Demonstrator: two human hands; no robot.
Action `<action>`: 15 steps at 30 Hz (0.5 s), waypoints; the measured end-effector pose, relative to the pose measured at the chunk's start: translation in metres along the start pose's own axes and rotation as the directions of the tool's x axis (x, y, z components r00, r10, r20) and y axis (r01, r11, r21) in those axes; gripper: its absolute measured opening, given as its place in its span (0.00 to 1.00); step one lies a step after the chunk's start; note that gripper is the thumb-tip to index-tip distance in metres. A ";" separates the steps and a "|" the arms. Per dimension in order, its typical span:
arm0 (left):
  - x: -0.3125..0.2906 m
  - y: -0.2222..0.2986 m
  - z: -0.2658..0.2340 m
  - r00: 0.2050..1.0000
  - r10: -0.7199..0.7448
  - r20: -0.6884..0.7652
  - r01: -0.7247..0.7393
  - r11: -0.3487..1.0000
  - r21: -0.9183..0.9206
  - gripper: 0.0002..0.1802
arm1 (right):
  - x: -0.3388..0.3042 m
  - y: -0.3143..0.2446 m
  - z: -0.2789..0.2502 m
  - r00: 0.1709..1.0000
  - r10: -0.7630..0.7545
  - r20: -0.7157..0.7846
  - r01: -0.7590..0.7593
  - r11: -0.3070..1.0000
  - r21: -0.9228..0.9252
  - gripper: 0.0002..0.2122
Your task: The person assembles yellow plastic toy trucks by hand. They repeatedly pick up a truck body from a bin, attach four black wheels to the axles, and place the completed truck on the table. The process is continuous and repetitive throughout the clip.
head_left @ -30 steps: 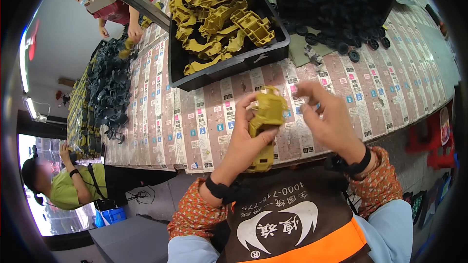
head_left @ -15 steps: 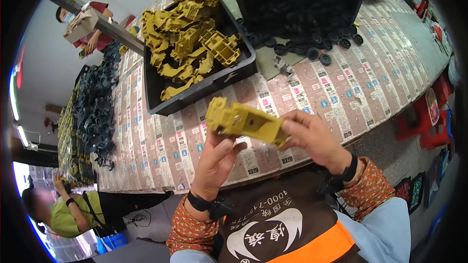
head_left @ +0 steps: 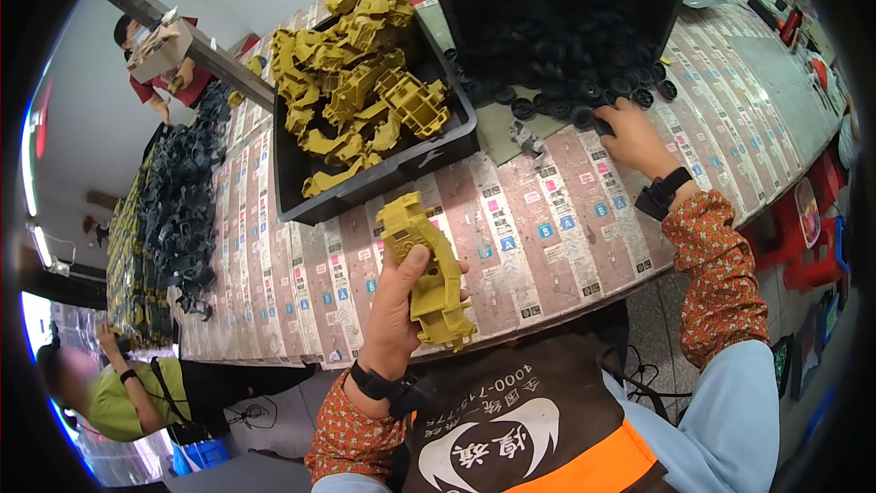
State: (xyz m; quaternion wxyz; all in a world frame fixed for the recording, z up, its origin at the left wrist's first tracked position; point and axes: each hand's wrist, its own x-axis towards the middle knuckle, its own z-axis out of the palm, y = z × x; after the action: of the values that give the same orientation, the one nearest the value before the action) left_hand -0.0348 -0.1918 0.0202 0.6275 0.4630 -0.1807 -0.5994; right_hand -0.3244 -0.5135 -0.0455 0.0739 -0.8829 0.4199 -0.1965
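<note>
My left hand (head_left: 395,303) is closed around a yellow plastic toy vehicle body (head_left: 429,278), held tilted above the near edge of the table. The thumb presses on its side while the other fingers go behind it. Out to the right, my right hand (head_left: 636,139) reaches the front of a pile of small black toy wheels (head_left: 557,105). Its fingertips are pinched on one black wheel (head_left: 604,127), which they partly cover. The pile spills from a dark bin (head_left: 557,0) tipped toward me.
A black crate (head_left: 383,173) heaped with yellow bodies (head_left: 347,82) stands left of the wheels. A small grey scrap (head_left: 526,139) lies by the pile. Rows of dark parts (head_left: 178,210) cover the table's left side. Two other people are at the left; red stools (head_left: 808,246) stand at the right.
My right hand has let go of the yellow body and moved up and right to the wheels. The left hand has turned the body more upright.
</note>
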 end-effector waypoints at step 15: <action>-0.013 -0.003 0.023 0.990 -0.125 0.072 0.122 0.992 0.038 0.32 | -0.078 -0.208 -0.040 0.963 -0.121 0.242 -0.203 0.269 0.942 0.22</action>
State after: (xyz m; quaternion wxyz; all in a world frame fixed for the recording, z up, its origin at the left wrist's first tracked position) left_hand -0.0572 -0.1880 0.0340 0.5741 0.4612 -0.1850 -0.6508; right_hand -0.2367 -0.3193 0.0302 0.6528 -0.6640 0.2240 -0.2878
